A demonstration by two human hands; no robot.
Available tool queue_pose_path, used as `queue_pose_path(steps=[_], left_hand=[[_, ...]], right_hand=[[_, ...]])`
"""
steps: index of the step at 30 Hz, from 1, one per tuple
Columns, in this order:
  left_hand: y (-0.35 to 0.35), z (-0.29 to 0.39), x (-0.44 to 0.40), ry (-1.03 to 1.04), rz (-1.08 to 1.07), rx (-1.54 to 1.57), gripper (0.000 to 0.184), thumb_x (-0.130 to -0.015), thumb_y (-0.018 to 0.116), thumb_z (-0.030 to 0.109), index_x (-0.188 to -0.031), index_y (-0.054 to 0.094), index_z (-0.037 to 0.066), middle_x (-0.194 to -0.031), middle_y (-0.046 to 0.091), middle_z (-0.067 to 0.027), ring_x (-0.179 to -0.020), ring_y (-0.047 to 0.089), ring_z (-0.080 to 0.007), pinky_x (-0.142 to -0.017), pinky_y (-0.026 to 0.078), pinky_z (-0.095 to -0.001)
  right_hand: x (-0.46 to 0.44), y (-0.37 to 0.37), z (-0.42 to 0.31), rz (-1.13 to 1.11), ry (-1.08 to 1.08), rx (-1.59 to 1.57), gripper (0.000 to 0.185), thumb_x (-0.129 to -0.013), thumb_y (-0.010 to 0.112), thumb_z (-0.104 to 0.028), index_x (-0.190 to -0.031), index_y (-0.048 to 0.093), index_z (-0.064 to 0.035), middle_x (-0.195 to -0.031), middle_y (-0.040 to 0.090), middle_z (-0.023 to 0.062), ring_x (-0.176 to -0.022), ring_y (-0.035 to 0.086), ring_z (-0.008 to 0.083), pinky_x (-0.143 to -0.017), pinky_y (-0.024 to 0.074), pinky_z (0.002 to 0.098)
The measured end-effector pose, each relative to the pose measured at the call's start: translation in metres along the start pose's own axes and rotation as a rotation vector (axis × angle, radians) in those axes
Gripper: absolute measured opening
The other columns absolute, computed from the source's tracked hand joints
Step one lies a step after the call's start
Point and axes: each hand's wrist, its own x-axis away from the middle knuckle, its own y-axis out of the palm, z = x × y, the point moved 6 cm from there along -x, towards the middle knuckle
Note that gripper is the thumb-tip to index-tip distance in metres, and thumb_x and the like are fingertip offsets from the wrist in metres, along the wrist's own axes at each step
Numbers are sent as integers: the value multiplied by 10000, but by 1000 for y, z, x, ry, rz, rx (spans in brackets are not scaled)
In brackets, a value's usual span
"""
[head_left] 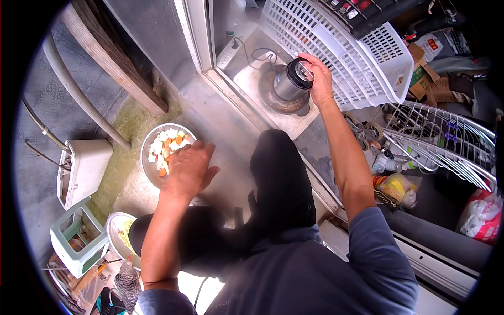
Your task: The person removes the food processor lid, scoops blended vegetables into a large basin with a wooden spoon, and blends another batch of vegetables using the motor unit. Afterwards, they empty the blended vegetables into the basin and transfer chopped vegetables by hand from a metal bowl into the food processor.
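My left hand (189, 167) reaches over a round metal bowl (144, 157) on the ground. Chopped orange and white vegetable pieces (167, 143) lie in the bowl. The thumb and forefinger are apart; the other fingertips are hard to see against the pieces. On the far side of the door sill, my right hand (319, 79) grips the black rim of a steel grinder (287, 85). This cylinder stands on a wide, dark round base, and its top looks clear or open.
A white plastic basket (336, 58) stands behind the grinder, near a power strip (229, 54) with a cord. A second bowl (113, 231) holding pale yellowish bits sits beside my left knee. A wire rack (441, 134) is at right. A chicken (127, 283) is at lower left.
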Motion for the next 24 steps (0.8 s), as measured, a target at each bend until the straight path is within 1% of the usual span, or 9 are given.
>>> queue_pose_path(steps=[6,9,11,14,15,16,18,21,24], left_hand=[[0,1,-1,5,7,3,492,-838,805,211,-1289,636,106,-1080,665,-137,-1056,661,-357,-888,539,-479],[1,1,-2,9,-6,-2,487,-844,800,215,-1289,639,103,-1092,664,-145,-1063,660,-357,-892,537,-479],[0,1,-5,-5,-52,-8,484,-851,794,221,-1294,639,101,-1103,664,-153,-1069,659,-358,-894,536,-481],[8,-2,-6,-44,-39,-7,418,-884,764,296,-1225,655,79,-1119,662,-143,-1080,663,-357,-904,532,-484],[6,-3,-8,-44,-115,27,396,-891,756,321,-1184,658,73,-1125,662,-133,-1089,663,-352,-899,533,-484],[12,-5,-11,3,-70,1,378,-892,754,318,-1157,667,64,-1119,665,-141,-1089,663,-350,-889,532,-481],[16,-4,-13,-26,-70,-29,343,-884,758,325,-1073,704,44,-1107,679,-143,-1071,670,-336,-881,523,-444],[17,-3,-16,-82,-59,-71,306,-879,748,300,-1057,754,51,-1117,702,-144,-1047,680,-299,-858,509,-408],[13,-1,-15,-61,-29,-27,271,-853,752,250,-1031,767,47,-1092,708,-133,-1021,685,-283,-840,496,-398]], right_hand=[[0,0,0,7,4,6,312,-921,551,-57,-1166,738,-4,-1055,733,49,-946,657,97,-876,502,232],[-4,-5,8,3,28,29,373,-916,509,-39,-1237,683,37,-1142,729,113,-1028,689,166,-943,538,282],[-3,-16,5,4,-13,108,376,-918,518,-44,-1250,678,35,-1148,726,111,-1019,691,165,-940,542,283],[-9,-16,14,-55,26,56,380,-948,565,-92,-1295,650,38,-1181,711,113,-1038,686,172,-953,543,296],[-10,-16,16,-42,14,41,389,-965,559,-103,-1318,629,44,-1210,699,119,-1076,681,179,-971,540,308],[-15,-21,20,-92,47,17,408,-979,552,-107,-1353,600,47,-1247,685,134,-1116,674,189,-994,537,318],[-14,-16,16,-66,106,27,418,-993,502,-94,-1378,590,41,-1301,662,144,-1149,671,226,-1008,549,356],[-26,-28,26,-56,100,58,453,-1017,486,-146,-1437,545,14,-1381,616,149,-1234,628,242,-1052,524,382],[-24,-30,24,-101,44,51,473,-1025,474,-173,-1462,519,3,-1429,582,157,-1273,607,261,-1076,511,400]])
